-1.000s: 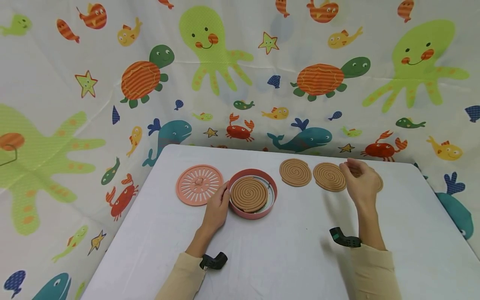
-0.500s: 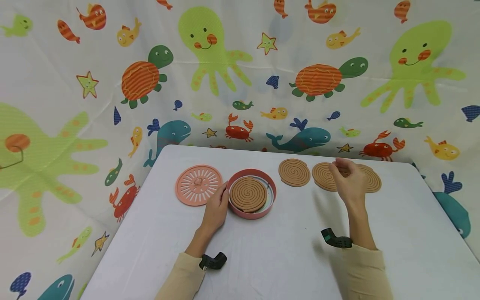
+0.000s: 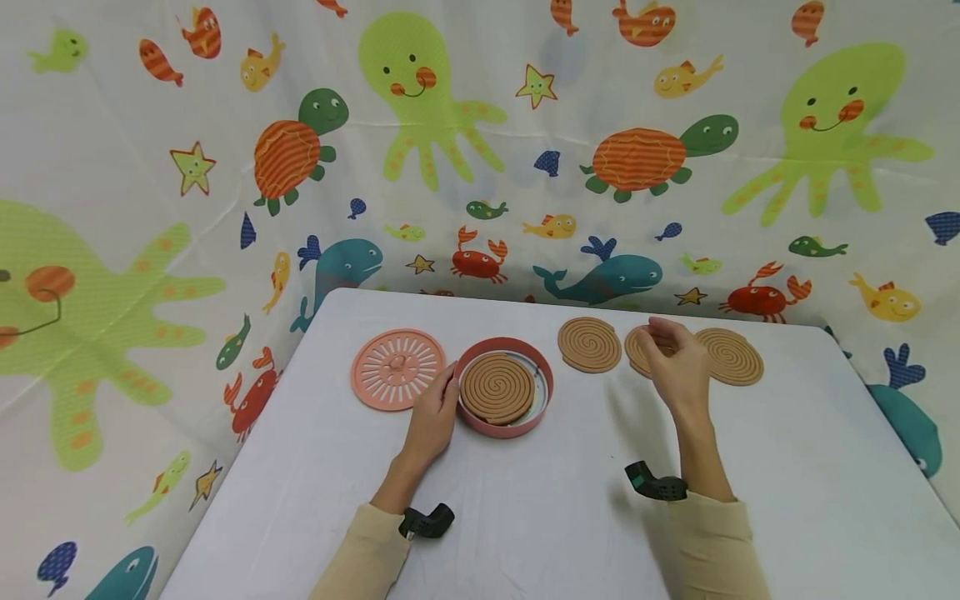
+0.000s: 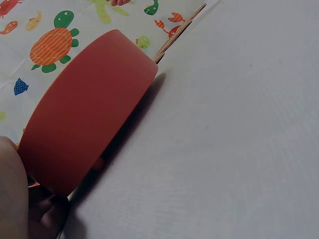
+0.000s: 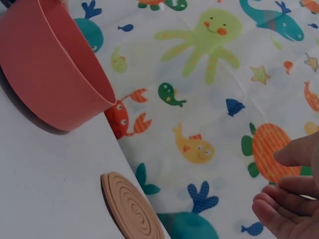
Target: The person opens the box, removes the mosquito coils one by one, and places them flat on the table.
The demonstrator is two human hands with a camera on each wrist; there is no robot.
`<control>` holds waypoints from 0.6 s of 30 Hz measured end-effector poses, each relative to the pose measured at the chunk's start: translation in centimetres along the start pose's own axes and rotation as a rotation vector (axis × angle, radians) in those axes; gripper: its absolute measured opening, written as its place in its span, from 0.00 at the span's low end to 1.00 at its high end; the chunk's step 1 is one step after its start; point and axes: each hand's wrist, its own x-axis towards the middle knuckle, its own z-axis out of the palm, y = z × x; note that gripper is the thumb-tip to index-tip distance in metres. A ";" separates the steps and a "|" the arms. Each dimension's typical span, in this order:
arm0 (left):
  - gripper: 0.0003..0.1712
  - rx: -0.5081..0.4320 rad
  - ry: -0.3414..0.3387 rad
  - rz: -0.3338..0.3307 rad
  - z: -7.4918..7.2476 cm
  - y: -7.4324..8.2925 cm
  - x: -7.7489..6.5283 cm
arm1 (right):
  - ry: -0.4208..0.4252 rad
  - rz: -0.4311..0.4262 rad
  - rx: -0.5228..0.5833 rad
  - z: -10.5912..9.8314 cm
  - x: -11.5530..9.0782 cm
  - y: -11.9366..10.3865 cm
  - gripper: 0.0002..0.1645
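Observation:
A round red mosquito coil holder (image 3: 501, 431) stands left of the table's middle with a brown mosquito coil (image 3: 497, 388) inside. My left hand (image 3: 432, 417) grips its left side, thumb at the rim; in the left wrist view the holder's wall (image 4: 89, 109) hides part of the fingers. Above the table at the right, my right hand (image 3: 680, 371) holds nothing, fingers loosely bent and thumb apart from them. It overlaps the middle loose coil (image 3: 636, 348) in the head view. Other loose coils lie on either side, a left one (image 3: 589, 345) and a right one (image 3: 731, 357).
A pink slotted lid (image 3: 399, 367) with a small knob lies left of the holder, close behind my left hand. The white table (image 3: 540, 517) ends at the back against a curtain (image 3: 480, 150) printed with sea animals.
My right hand has moved left, from in front of the right loose coil to in front of the middle one, uncovering the right one. The left hand and holder have stayed put.

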 end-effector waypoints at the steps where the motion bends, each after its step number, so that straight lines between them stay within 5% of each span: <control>1: 0.24 0.001 0.004 0.005 0.0 0.0 0.0 | 0.000 -0.004 0.002 0.1 0.0 -0.1 0.28; 18: 0.24 0.006 -0.014 -0.031 0.0 -0.1 0.0 | -0.018 -0.082 0.036 3.0 -0.8 -1.6 0.24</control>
